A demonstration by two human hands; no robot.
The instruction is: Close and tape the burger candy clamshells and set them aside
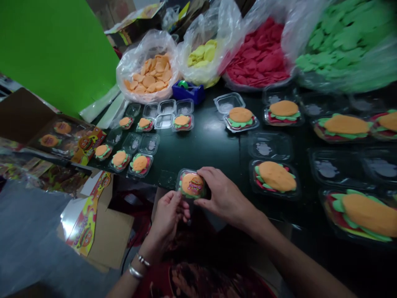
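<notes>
A small clear plastic box (182, 173) with a toy burger inside is at the front edge of the dark table. Its lid is down and carries a printed burger sticker (196, 184). My right hand (225, 200) grips the box from the right, thumb at the near side and fingers over the far corner. At the near left corner, my left hand (170, 213) is closed, with thumb and curled fingertips against the box's edge. Nearest on the left is an open box with a toy burger (140, 164); on the right lies a larger one (276, 176).
Several open boxes with burgers stand on the table (211, 142). Behind are plastic bags of orange pieces (151, 76), yellow pieces (203, 54), red pieces (260, 56) and green pieces (344, 37), plus a blue tape dispenser (194, 94). At left is an open cardboard carton (18, 111).
</notes>
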